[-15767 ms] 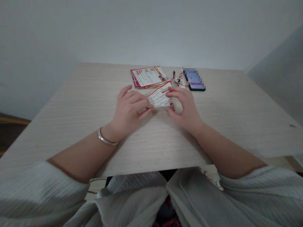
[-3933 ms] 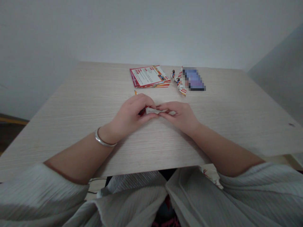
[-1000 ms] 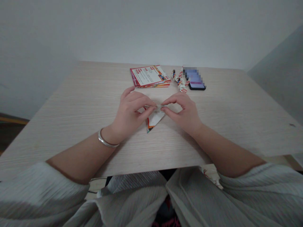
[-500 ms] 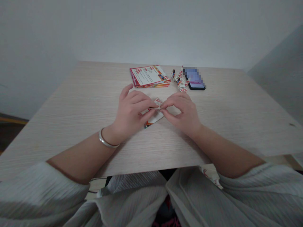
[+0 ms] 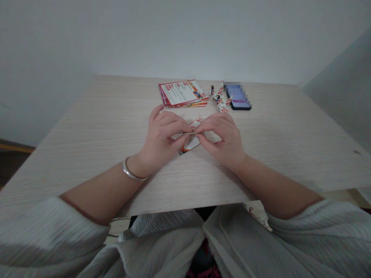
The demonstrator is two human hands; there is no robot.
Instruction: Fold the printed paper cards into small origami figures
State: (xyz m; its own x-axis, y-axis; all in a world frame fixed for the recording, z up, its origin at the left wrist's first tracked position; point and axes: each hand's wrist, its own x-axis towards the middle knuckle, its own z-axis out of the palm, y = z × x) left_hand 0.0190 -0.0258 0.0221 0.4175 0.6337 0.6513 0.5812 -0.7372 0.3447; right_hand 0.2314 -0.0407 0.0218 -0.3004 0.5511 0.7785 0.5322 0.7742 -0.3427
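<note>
A small folded piece of printed paper (image 5: 191,143), white with red and orange marks, is held just above the pale wooden table (image 5: 95,127). My left hand (image 5: 164,135) pinches its left side between thumb and fingers. My right hand (image 5: 223,137) pinches its right side, fingertips meeting those of the left hand. A pointed corner of the paper hangs below the fingers and a short strip sticks up behind them. A silver bangle (image 5: 131,173) circles my left wrist.
At the table's far side lie a stack of printed leaflets (image 5: 182,93), a few small folded paper figures (image 5: 220,99) and a dark phone (image 5: 238,97). Grey walls close in behind and at the right. A loose paper scrap (image 5: 257,214) lies in my lap.
A larger flat leaflet has been folded down into a small pointed shape between my fingers. Over the last second the hands barely shifted; the paper tilted slightly.
</note>
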